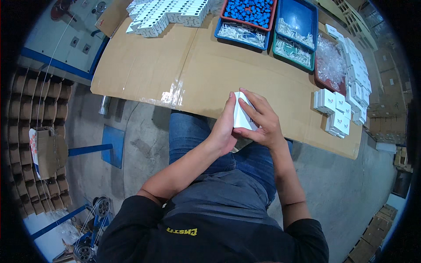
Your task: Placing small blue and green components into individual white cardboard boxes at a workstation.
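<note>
A small white box (242, 115) is held between my two hands, just over the near edge of the cardboard-covered table. My left hand (222, 127) presses along its left side, fingers pointing away from me. My right hand (265, 119) wraps round the right side, with the thumb at the near end and the fingers across the top and far end. Part of the box is hidden under my right fingers. Whether its near end is closed cannot be made out.
White boxes (337, 109) stand at the table's right, and more boxes (151, 24) in rows at the far left. Trays hold blue parts (250, 11), white pieces (241, 34) and clear plastic bags (330, 61). A cardboard divider rack (22, 131) is at the left.
</note>
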`<state>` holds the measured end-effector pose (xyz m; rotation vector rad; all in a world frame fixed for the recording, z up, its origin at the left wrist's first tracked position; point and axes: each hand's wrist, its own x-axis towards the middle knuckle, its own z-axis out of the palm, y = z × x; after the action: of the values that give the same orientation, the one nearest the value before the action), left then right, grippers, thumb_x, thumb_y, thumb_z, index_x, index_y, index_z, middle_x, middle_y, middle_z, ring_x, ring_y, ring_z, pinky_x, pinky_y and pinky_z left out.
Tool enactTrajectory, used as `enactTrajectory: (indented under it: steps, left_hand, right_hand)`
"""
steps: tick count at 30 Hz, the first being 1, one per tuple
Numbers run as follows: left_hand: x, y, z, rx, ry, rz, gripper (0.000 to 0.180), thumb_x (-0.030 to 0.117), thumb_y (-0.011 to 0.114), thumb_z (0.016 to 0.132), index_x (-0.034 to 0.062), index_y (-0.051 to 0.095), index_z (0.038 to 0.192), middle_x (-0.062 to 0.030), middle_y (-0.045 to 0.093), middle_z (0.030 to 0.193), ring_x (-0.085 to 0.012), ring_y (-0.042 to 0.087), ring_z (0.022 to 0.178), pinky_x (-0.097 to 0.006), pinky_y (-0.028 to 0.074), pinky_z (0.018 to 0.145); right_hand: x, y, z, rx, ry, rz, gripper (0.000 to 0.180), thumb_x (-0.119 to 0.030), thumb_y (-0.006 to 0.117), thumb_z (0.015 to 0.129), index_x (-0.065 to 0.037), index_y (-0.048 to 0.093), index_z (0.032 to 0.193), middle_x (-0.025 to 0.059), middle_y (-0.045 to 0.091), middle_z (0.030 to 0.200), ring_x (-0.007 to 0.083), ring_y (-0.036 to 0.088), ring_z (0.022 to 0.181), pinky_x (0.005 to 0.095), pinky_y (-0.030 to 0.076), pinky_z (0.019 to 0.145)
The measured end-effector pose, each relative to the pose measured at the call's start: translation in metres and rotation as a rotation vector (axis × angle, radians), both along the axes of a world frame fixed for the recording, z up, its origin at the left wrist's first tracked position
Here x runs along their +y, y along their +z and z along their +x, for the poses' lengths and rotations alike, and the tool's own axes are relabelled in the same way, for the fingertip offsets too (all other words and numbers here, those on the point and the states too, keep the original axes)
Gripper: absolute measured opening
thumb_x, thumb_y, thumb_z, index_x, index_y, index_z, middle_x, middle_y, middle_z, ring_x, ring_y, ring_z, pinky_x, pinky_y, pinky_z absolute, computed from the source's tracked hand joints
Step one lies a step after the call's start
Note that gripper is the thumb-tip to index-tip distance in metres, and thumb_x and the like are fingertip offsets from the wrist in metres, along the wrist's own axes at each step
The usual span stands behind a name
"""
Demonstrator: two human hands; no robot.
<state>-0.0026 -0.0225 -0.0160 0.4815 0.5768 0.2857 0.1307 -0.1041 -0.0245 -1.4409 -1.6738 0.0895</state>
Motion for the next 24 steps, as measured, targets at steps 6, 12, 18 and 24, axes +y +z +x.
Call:
enactTrajectory:
  steps: [6, 12, 18, 24]
  left_hand:
    - [-0.003, -0.005, 0.005, 0.025, 0.030, 0.008, 0.067, 0.064, 0.034, 0.108, 0.0120, 0.046, 0.149, -0.0110, 0.061, 0.133, -0.0255, 0.063, 0.121, -0.042, 0.056, 0.097]
    - [-0.007, -0.016, 0.002, 0.020, 0.023, 0.007, 0.064, 0.063, 0.034, 0.109, 0.0131, 0.047, 0.148, -0.0100, 0.061, 0.133, -0.0245, 0.063, 0.121, -0.042, 0.055, 0.095]
    - [0.002, -0.010, 0.001, 0.047, -0.007, -0.026, 0.064, 0.064, 0.039, 0.107, 0.0128, 0.052, 0.143, -0.0100, 0.065, 0.127, -0.0244, 0.065, 0.117, -0.042, 0.056, 0.096]
    - [0.017, 0.004, -0.001, -0.037, -0.037, -0.182, 0.064, 0.063, 0.044, 0.105, 0.0118, 0.056, 0.141, -0.0096, 0.066, 0.128, -0.0252, 0.066, 0.117, -0.043, 0.055, 0.099]
  right_hand:
    - [-0.002, -0.005, 0.007, 0.016, 0.049, -0.053, 0.072, -0.036, 0.087, 0.077, -0.006, 0.065, 0.139, 0.0202, 0.057, 0.149, 0.0400, 0.058, 0.131, 0.0474, 0.047, 0.108]
    - [-0.007, -0.013, 0.006, 0.042, 0.086, -0.099, 0.073, -0.036, 0.086, 0.078, -0.007, 0.064, 0.141, 0.0201, 0.056, 0.150, 0.0399, 0.057, 0.132, 0.0480, 0.046, 0.109]
    - [-0.006, 0.003, 0.004, -0.022, 0.036, -0.144, 0.073, -0.036, 0.086, 0.078, -0.008, 0.064, 0.141, 0.0195, 0.054, 0.152, 0.0395, 0.055, 0.134, 0.0485, 0.045, 0.109]
    - [-0.008, 0.004, 0.006, 0.194, -0.063, -0.140, 0.077, -0.026, 0.085, 0.080, -0.004, 0.056, 0.148, 0.0198, 0.055, 0.150, 0.0367, 0.056, 0.134, 0.0451, 0.044, 0.112]
